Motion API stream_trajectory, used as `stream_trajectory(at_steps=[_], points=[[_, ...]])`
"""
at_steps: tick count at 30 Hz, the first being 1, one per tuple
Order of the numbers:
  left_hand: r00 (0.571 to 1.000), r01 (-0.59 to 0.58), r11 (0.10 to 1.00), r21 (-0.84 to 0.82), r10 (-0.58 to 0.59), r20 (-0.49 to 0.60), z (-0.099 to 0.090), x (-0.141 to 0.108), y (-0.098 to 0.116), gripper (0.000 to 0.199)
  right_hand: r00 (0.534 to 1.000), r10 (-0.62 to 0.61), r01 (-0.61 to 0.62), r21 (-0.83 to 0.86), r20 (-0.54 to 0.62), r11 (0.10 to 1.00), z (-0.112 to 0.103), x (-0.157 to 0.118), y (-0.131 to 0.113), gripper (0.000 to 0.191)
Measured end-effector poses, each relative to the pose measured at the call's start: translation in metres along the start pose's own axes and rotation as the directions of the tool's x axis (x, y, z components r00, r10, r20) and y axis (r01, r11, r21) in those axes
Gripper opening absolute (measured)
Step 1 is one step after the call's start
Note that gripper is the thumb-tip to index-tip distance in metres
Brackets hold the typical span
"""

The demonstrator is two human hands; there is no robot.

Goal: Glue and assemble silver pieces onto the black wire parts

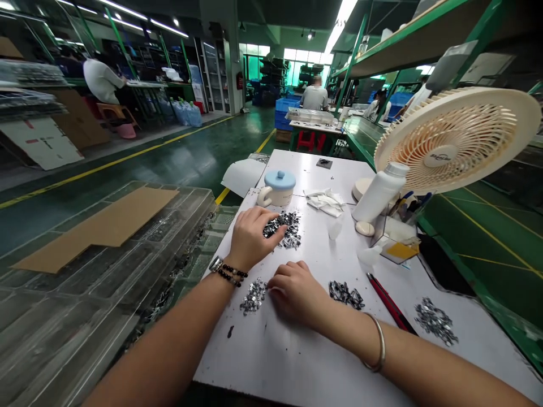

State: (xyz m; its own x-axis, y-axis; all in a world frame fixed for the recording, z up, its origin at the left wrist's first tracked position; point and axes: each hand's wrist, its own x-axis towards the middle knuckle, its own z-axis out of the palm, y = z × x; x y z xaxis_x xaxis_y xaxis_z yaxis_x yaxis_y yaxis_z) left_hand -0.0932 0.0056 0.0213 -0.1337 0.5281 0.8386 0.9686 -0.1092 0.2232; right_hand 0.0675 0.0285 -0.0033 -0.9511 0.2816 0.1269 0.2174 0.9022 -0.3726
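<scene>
My left hand [253,236] reaches to the near-left side of a pile of small dark and shiny metal parts [291,230]. Its thumb and index finger are apart, and the other fingers are partly hidden. Closer to me, my right hand [299,291] has its fingers curled down beside a smaller heap of bright metal pieces [253,297]. Whatever its fingertips pinch is hidden. A third heap of dark metal parts [347,295] lies just beyond my right forearm.
Behind the piles stands a lidded mug [280,189]. On the right are red-and-black tweezers [390,302], another metal heap [436,321], a white bottle [382,192], a phone [445,265] and a fan [458,141]. Divided plastic trays [106,277] with cardboard [102,226] sit left.
</scene>
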Motion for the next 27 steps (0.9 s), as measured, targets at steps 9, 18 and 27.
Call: stream_trajectory(at_steps=[9, 18, 27], points=[[0.998, 0.005, 1.000, -0.010, -0.004, 0.060, -0.002, 0.001, 0.002, 0.021, 0.996, 0.087, -0.087, -0.005, 0.020, 0.996, 0.006, 0.004, 0.000, 0.012], [0.996, -0.064, 0.998, -0.006, 0.064, 0.067, -0.009, 0.003, 0.008, 0.013, 0.990, 0.139, -0.137, -0.098, 0.017, 0.986, 0.009, 0.011, 0.000, 0.016], [0.989, -0.119, 0.991, -0.057, 0.124, 0.084, -0.004, -0.004, 0.024, 0.016, 0.975, 0.220, -0.220, 0.010, -0.018, 0.976, -0.056, -0.022, 0.016, 0.019]])
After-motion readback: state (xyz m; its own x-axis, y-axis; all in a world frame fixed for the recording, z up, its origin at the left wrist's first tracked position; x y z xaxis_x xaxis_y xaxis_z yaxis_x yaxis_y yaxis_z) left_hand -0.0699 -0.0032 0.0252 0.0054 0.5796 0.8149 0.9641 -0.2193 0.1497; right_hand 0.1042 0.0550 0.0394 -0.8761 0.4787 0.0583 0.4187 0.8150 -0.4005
